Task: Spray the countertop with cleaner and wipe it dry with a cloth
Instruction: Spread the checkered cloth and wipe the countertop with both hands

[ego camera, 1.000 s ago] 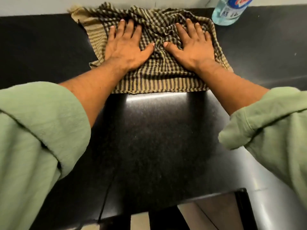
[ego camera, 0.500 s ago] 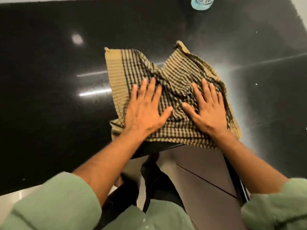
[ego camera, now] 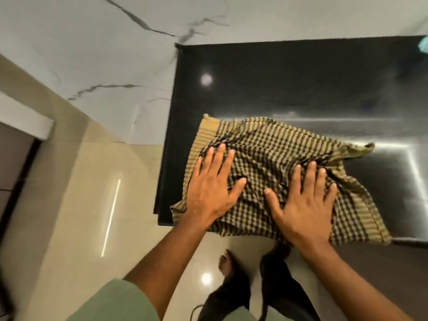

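A tan and black checked cloth (ego camera: 273, 158) lies rumpled on the black countertop (ego camera: 289, 84), its near edge hanging over the counter's front. My left hand (ego camera: 210, 188) presses flat on the cloth's left part, fingers spread. Beside it, my right hand (ego camera: 303, 205) presses flat on the right part near the front edge. A sliver of the light blue cleaner bottle (ego camera: 424, 46) shows at the far right edge.
The counter's left end (ego camera: 166, 158) drops to a glossy beige floor (ego camera: 81, 205). A white marble wall (ego camera: 92, 54) stands behind. My bare foot (ego camera: 225, 262) and dark trouser legs are below the counter front.
Both hands have dragged the cloth from the back of the counter to its front edge and leftward toward the counter's left end. The bottle has slid to the right edge of view.
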A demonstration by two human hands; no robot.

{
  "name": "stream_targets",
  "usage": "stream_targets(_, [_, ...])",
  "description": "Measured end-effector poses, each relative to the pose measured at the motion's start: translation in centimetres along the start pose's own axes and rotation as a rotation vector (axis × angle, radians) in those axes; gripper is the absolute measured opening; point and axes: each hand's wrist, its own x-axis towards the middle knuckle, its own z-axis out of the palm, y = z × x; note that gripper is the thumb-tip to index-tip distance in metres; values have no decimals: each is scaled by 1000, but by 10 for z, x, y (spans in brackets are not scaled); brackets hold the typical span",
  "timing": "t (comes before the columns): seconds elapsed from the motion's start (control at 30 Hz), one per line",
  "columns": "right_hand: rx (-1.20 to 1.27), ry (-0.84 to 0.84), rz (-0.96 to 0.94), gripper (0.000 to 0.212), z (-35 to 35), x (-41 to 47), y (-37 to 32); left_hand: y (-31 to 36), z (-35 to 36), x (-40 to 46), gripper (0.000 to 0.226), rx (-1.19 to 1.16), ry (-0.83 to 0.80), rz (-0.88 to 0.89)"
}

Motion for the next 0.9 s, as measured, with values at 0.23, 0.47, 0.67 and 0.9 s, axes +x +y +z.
stream_targets(0.23, [15,-55,-174,91,8,16,-85,-49,-4,-4,75,30,13,-45])
stream_targets(0.47, [39,-86,-213,89,5,44,-84,-61,-6,20,77,13,18,-80])
stream_targets(0.67, [62,-36,-181,89,-3,121,-94,-82,-22,90,78,14,42,-100])
stream_targets(0.9, [18,-29,-237,92,-14,262,-124,-100,-38,218,83,24,98,-193])
